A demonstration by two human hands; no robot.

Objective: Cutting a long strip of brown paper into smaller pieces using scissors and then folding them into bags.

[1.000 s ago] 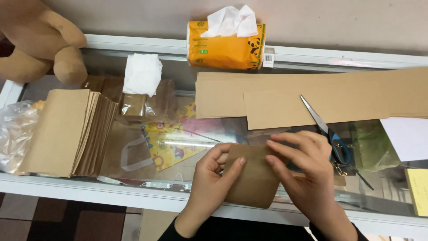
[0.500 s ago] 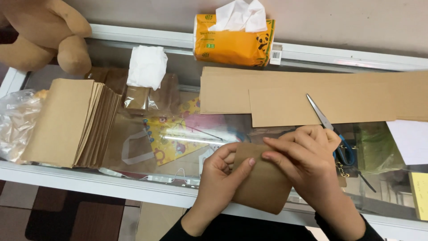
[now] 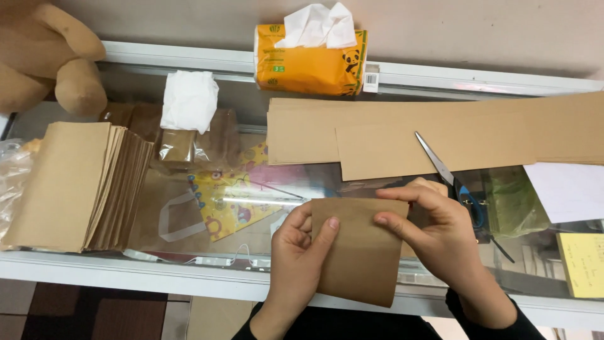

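Both hands on one folded brown paper piece (image 3: 362, 252), held at the near edge of the glass counter (image 3: 251, 189). Left hand (image 3: 299, 258): grip pinching the piece's left edge, thumb on the face, fingers behind. Right hand (image 3: 440, 233): grip pressed down on the upper right corner, index and thumb flat along the top edge.

Landmark = the piece. Scissors (image 3: 450, 182) lie just beyond its right corner, behind the right hand, blades open-ish on the long cardboard strips (image 3: 440, 135). Stack of finished brown pieces (image 3: 75, 182) well off to its left. Tissue pack (image 3: 311, 60) far beyond it, at the wall. Yellow pad (image 3: 582, 264) off to the right.

Risks, as I judge them: piece overhangs the counter edge, so a loosened pinch drops it to the floor. Uneven thumb pressure gives a skewed crease. The right hand's knuckles sit close to the scissor blades; a backward slide could nick them.
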